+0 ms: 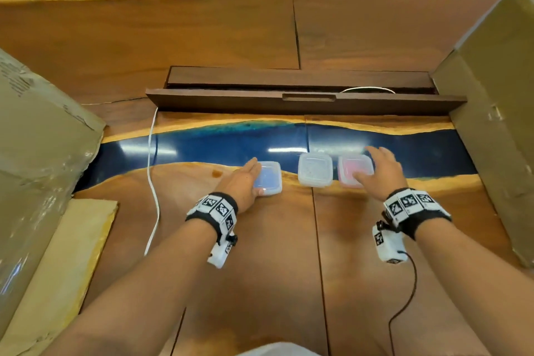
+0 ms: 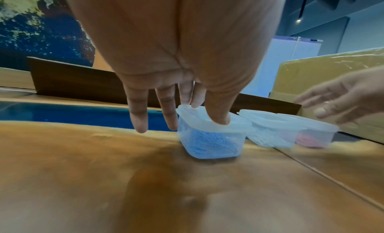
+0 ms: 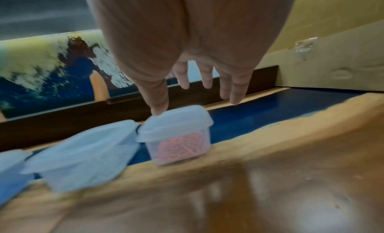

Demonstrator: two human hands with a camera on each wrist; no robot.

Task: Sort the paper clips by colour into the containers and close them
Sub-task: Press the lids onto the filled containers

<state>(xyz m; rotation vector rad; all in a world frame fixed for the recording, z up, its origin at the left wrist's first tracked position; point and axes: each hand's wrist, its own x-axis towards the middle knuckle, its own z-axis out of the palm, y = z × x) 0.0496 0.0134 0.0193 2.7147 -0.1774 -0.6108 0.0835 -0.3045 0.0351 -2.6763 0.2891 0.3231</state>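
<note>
head | three square translucent lidded containers (image 1: 315, 170) | glossy wood-resin table (image 1: 277, 254)

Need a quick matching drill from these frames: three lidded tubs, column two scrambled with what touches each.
Column one:
1. clear plastic container of blue paper clips
2. clear plastic container of white paper clips
3. clear plastic container of pink paper clips

Column two:
A. right hand has its thumb on the lid
B. no hand on it
C. left hand has its thumb on the lid

Pairs: 1-C, 2-B, 3-A
</note>
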